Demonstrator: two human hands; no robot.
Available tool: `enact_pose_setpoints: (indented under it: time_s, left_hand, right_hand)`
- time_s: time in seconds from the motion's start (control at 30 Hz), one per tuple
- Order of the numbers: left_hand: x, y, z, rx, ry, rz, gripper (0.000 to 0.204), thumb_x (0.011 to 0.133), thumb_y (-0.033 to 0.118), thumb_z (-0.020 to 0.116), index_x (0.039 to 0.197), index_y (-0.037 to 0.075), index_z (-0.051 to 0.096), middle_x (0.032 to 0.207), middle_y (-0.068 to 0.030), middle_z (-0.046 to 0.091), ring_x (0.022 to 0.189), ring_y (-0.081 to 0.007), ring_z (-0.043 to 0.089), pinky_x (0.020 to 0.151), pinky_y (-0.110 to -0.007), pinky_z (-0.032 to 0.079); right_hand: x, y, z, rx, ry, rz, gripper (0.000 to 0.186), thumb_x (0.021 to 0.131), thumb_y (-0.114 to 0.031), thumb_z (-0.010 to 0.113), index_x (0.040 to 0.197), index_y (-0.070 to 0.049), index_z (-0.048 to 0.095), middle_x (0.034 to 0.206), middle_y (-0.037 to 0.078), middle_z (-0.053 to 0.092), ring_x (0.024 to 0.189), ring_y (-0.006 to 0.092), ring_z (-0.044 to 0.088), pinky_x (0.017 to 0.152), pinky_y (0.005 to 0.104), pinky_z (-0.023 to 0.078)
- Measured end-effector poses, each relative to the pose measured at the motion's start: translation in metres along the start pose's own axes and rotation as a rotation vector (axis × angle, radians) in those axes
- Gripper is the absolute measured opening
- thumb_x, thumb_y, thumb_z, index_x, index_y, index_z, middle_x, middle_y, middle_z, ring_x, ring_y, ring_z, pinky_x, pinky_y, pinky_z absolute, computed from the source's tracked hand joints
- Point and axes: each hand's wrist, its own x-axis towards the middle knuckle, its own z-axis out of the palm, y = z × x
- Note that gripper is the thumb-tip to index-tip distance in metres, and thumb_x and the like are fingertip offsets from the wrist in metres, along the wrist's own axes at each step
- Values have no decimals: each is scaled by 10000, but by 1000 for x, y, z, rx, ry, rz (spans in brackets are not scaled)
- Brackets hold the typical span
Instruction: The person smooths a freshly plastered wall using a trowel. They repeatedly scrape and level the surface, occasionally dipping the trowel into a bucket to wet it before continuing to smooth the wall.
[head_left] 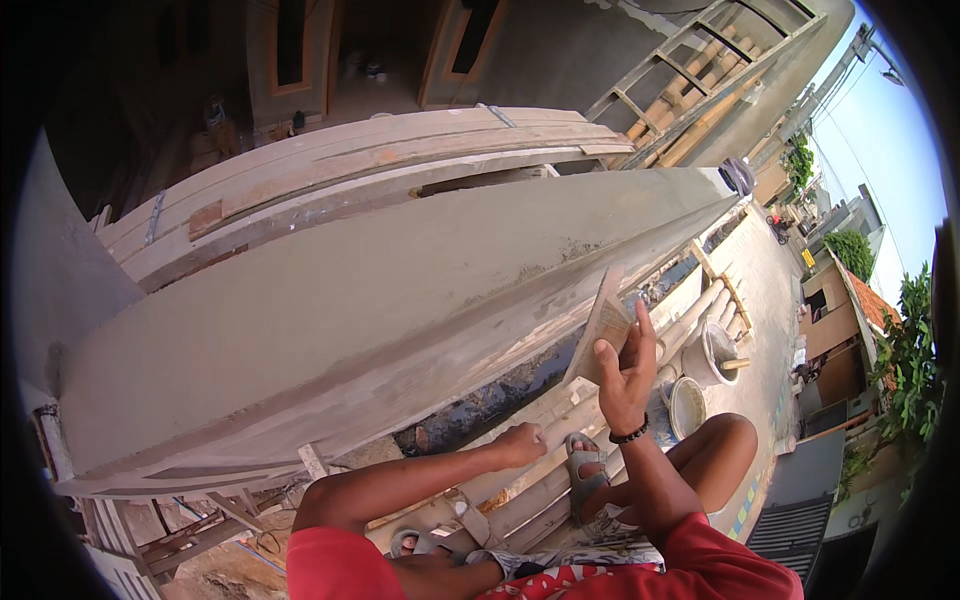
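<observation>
My right hand grips a flat wooden plastering float and presses its edge against the lower rim of a long grey cement slab in front of me. My left hand is closed around a bamboo pole of the scaffold that I squat on. A dark bead bracelet sits on my right wrist. My knee and a sandalled foot show below the hands.
Wooden formwork boards run along the slab's far side. Two buckets stand on the scaffold to the right. Bamboo scaffolding climbs the wall above. Far below lie a street, rooftops and trees at the right edge.
</observation>
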Motion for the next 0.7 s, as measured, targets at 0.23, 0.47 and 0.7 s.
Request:
enact_pose_setpoints:
  time_s: [0.23,0.47,0.7]
  left_hand:
    - [5,27,8,-37,-61,-16,307,821,283,650,1028,60,689,1015,-206,709,1000,-347,678,883,-411,510]
    - [-3,24,-2,45,-48,-25,316,814,278,657,1035,56,694,1039,-210,704,1019,-346,672,895,-409,507]
    - [5,20,-2,9,-52,-16,317,809,267,656,1043,56,693,994,-206,710,990,-338,680,883,-402,511]
  right_hand:
    - [144,-82,-94,-382,-438,-90,524,869,-64,627,1382,-19,532,1205,162,656,1101,199,610,979,316,449]
    - [169,-89,-58,-475,-782,-220,538,835,-10,610,1368,-39,545,1108,178,661,995,236,635,932,320,461]
    - [189,-57,-55,-593,-854,-271,557,814,-1,643,1361,-69,569,929,179,629,806,260,601,791,363,476]
